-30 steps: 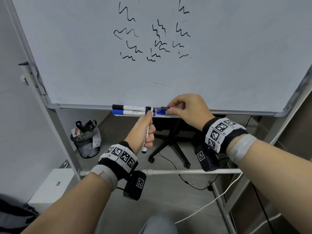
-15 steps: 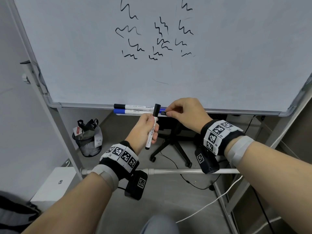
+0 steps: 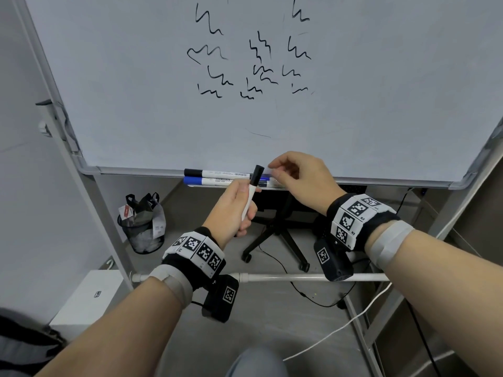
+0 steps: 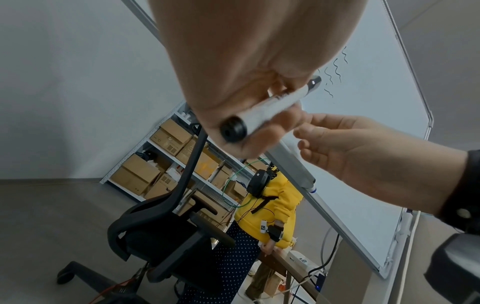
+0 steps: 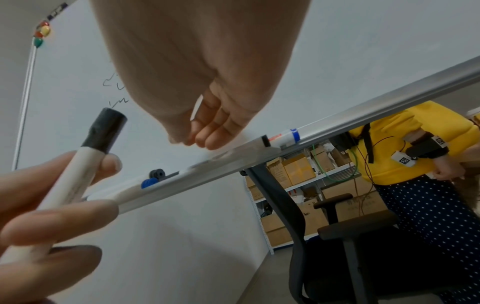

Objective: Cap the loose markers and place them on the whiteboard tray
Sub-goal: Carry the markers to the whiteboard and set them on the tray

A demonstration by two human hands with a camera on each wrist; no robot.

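Observation:
My left hand [image 3: 245,210] grips a white marker [image 3: 250,198] by its barrel. Its black cap [image 3: 257,174] is on and points up toward the whiteboard tray [image 3: 234,186]. The left wrist view shows the marker's black tail end [image 4: 232,131] in my fist. My right hand [image 3: 283,172] hovers just above the tray's right part, fingers loosely curled, with nothing seen in them [image 5: 202,137]. On the tray lie a black-capped marker [image 3: 215,173] and a blue-capped marker [image 3: 209,181]. Another marker with blue trim [image 5: 283,138] lies further along.
Black squiggles cover the whiteboard [image 3: 258,63]. Under it are an office chair [image 3: 275,229], a mesh waste bin [image 3: 143,227], a white box [image 3: 89,297], the stand's crossbar [image 3: 299,277] and floor cables. A person in yellow [image 4: 272,205] stands behind the board.
My left hand has raised the capped marker and tilted it to the right in front of the tray. My right hand let go of the markers on the tray and lifted slightly.

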